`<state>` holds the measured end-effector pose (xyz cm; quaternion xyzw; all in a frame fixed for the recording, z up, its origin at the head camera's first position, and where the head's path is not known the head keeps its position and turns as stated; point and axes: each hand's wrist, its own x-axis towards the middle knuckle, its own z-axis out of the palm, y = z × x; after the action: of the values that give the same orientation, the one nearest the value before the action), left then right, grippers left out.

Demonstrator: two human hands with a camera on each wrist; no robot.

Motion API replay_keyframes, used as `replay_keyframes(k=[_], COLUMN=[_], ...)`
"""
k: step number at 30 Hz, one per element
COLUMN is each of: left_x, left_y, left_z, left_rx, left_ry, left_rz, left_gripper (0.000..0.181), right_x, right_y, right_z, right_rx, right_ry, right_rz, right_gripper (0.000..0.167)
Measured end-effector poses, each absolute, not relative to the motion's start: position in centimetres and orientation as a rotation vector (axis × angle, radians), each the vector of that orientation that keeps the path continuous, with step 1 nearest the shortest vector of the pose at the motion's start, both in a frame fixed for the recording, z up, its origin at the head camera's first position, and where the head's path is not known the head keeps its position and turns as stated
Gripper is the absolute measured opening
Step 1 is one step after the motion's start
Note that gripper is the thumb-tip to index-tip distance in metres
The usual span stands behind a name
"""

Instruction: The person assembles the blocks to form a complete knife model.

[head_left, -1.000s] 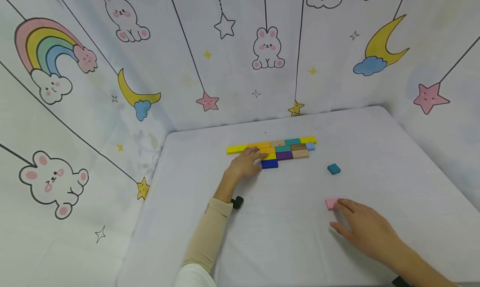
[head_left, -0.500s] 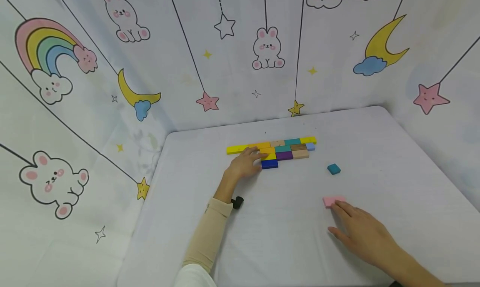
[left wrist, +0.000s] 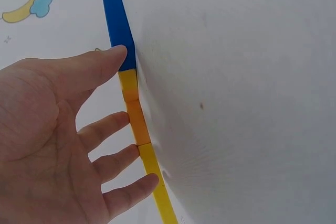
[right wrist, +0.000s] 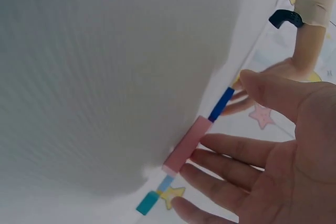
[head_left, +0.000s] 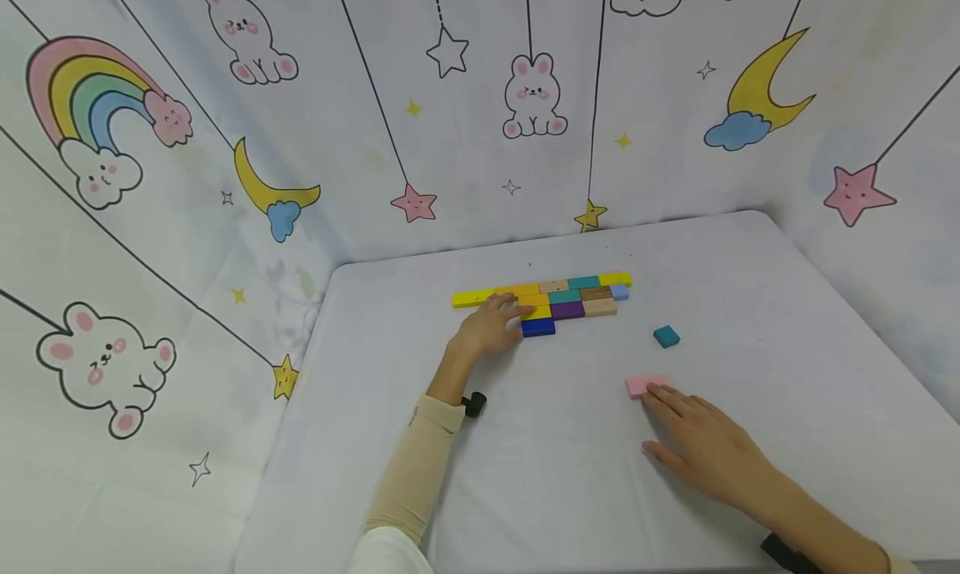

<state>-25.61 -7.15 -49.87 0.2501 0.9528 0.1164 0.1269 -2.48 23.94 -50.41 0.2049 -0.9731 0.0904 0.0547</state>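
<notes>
A flat arrangement of coloured wooden blocks lies toward the back of the table, in touching rows with yellow [head_left: 474, 299], purple [head_left: 567, 310] and brown [head_left: 596, 293] pieces. My left hand [head_left: 489, 327] rests at its left end, fingers spread and touching the blocks. In the left wrist view the thumb is at the dark blue block [left wrist: 118, 30]. At the right, my right hand [head_left: 708, 445] touches a pink block [head_left: 647, 386] with outstretched fingertips, the thumb held apart. In the right wrist view the fingers lie along the pink block's side.
A single teal block [head_left: 666, 336] lies right of the rows, behind the pink one. The white-covered table [head_left: 570, 474] meets a printed cloth backdrop [head_left: 465, 141] at the back and sides. A black wrist device [head_left: 475, 404] sits on the left forearm.
My right hand has slid the pink block leftward and a little away from me, toward the rows. My left hand stays where it was.
</notes>
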Motion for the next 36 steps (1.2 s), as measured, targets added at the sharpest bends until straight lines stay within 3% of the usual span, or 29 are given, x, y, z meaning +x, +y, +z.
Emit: replay_keyframes(k=[36], left_x=[-25.6], left_y=[-7.1], left_z=[-50.1], left_rx=[0.72], left_ry=[2.775], left_rz=[0.34], left_gripper=[0.055], right_x=[-11.4], right_y=[21.2], right_z=[-49.4], right_rx=[0.783], right_ry=[-3.061], right_rz=[0.211], right_gripper=[0.07])
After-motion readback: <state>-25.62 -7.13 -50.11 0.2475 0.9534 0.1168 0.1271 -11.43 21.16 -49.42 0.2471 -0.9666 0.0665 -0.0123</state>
